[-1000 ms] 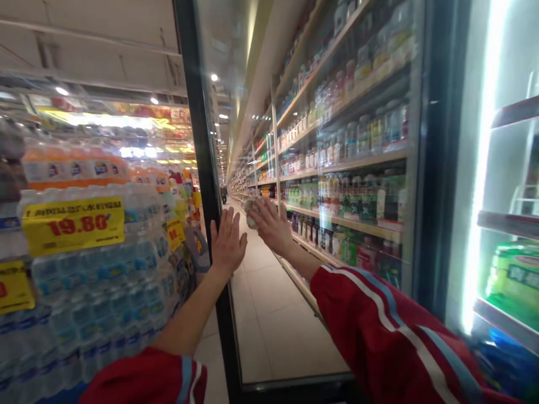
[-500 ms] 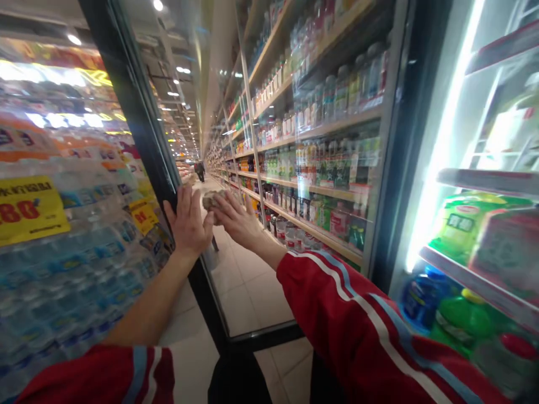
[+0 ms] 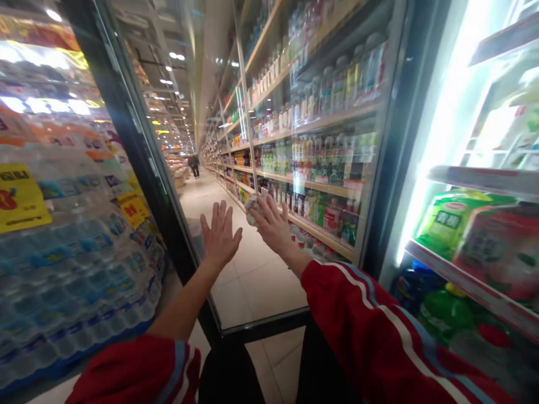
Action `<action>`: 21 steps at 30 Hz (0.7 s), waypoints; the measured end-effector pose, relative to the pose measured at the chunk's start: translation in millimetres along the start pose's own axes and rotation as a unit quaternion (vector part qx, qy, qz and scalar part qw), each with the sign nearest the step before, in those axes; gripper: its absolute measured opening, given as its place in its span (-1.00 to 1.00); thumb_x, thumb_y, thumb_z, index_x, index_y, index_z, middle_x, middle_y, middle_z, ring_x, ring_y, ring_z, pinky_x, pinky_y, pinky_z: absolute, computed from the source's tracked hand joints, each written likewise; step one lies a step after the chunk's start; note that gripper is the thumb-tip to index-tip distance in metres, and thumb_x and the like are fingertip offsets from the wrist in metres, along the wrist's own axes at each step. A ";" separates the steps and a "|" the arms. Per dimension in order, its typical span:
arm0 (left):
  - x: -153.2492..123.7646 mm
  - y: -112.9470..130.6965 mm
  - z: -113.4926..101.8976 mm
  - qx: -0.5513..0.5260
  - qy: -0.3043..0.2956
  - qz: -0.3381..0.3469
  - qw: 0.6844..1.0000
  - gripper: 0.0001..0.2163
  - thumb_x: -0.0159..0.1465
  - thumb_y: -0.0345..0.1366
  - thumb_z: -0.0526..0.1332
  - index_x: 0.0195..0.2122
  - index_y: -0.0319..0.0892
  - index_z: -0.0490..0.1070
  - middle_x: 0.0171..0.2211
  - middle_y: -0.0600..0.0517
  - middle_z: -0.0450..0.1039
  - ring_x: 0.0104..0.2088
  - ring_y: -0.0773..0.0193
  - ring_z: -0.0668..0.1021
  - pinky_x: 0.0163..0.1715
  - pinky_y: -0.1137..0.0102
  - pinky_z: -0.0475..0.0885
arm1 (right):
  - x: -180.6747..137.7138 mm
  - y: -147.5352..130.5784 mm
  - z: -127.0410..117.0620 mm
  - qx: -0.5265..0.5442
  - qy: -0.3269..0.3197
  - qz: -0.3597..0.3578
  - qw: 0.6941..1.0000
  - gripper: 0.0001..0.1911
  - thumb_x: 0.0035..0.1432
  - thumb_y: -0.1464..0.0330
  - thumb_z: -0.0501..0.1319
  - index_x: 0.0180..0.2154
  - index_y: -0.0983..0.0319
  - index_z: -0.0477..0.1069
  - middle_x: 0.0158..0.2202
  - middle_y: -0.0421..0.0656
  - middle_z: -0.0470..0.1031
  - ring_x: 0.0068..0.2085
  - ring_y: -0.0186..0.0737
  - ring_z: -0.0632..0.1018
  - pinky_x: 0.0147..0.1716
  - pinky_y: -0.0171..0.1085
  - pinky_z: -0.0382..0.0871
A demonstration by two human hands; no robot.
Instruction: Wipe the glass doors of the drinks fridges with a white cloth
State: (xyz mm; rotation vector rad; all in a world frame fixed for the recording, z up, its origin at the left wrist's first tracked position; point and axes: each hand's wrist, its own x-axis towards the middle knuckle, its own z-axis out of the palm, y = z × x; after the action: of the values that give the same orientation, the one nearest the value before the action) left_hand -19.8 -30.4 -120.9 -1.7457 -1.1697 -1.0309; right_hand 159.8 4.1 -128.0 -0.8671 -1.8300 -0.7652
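A glass door (image 3: 261, 297) with a black frame stands open in front of me. My left hand (image 3: 219, 233) lies on the lower left part of the pane, fingers spread, with nothing in it. Just to its right, my right hand (image 3: 274, 229) presses a crumpled pale cloth (image 3: 252, 210) against the glass. Part of the cloth is hidden under the fingers. Both forearms reach forward in red sleeves with white and blue stripes.
Lit cooler shelves (image 3: 471, 269) with bottles and a green pouch (image 3: 442, 221) are close on the right. Stacked packs of water bottles (image 3: 84, 280) fill the left side. Through or on the glass, long drink shelves (image 3: 315, 182) and a distant person (image 3: 194, 165) appear.
My right hand has moved right across the glass with the cloth. My left hand has shifted right from beside the door's black frame onto the pane.
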 end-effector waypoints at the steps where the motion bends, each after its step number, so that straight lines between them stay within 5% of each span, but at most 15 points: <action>1: -1.6 3.7 1.7 -0.002 -0.003 -0.003 1.000 -0.43 0.25 -0.20 0.08 0.26 -0.26 0.02 0.28 -0.26 0.01 0.32 0.05 -0.03 0.25 -0.02 -0.29 | -7.0 -0.3 1.7 0.004 -0.011 -0.018 1.000 -0.46 0.15 0.40 0.14 0.17 0.03 0.19 0.28 -0.11 0.12 0.33 -0.07 0.00 0.24 0.17 -0.32; 4: -5.1 13.5 5.7 0.004 -0.010 0.000 1.000 -0.43 0.25 -0.21 0.08 0.26 -0.26 0.02 0.28 -0.26 0.01 0.31 0.05 -0.02 0.24 -0.03 -0.29 | -19.8 10.9 1.7 0.002 -0.010 -0.035 0.999 -0.46 0.14 0.41 0.14 0.16 0.03 0.20 0.27 -0.11 0.15 0.32 -0.08 0.01 0.24 0.17 -0.31; 11: -10.8 38.9 17.2 0.014 -0.028 0.022 0.999 -0.42 0.25 -0.24 0.07 0.28 -0.24 -0.02 0.27 -0.23 0.04 0.31 0.07 0.02 0.25 -0.01 -0.27 | -26.7 51.3 -8.9 -0.046 0.050 0.098 0.993 -0.46 0.09 0.44 0.12 0.14 0.13 0.23 0.28 -0.03 0.10 0.33 -0.01 -0.03 0.21 0.17 -0.18; 18: -17.7 59.7 27.3 0.043 -0.040 0.032 0.998 -0.44 0.25 -0.25 0.06 0.27 -0.27 0.00 0.25 -0.26 0.07 0.30 0.06 0.05 0.25 -0.01 -0.21 | -57.3 47.2 -1.3 -0.053 0.022 -0.008 0.998 -0.47 0.08 0.42 0.15 0.12 0.08 0.26 0.25 -0.06 0.18 0.31 -0.01 0.05 0.22 0.16 -0.19; 21: -18.2 62.4 27.8 0.053 -0.045 0.025 0.997 -0.44 0.24 -0.26 0.08 0.25 -0.29 0.03 0.25 -0.27 0.07 0.30 0.05 0.05 0.25 -0.01 -0.19 | -58.5 68.3 -6.2 -0.053 0.033 0.019 0.998 -0.47 0.09 0.44 0.12 0.13 0.11 0.25 0.26 -0.03 0.16 0.31 -0.02 0.05 0.22 0.17 -0.20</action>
State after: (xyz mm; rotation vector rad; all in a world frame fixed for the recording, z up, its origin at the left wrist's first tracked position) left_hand 40.4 -27.9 -157.9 -1.7432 -1.2078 -0.8540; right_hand 237.0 23.3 -170.5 -0.9321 -1.7220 -0.8638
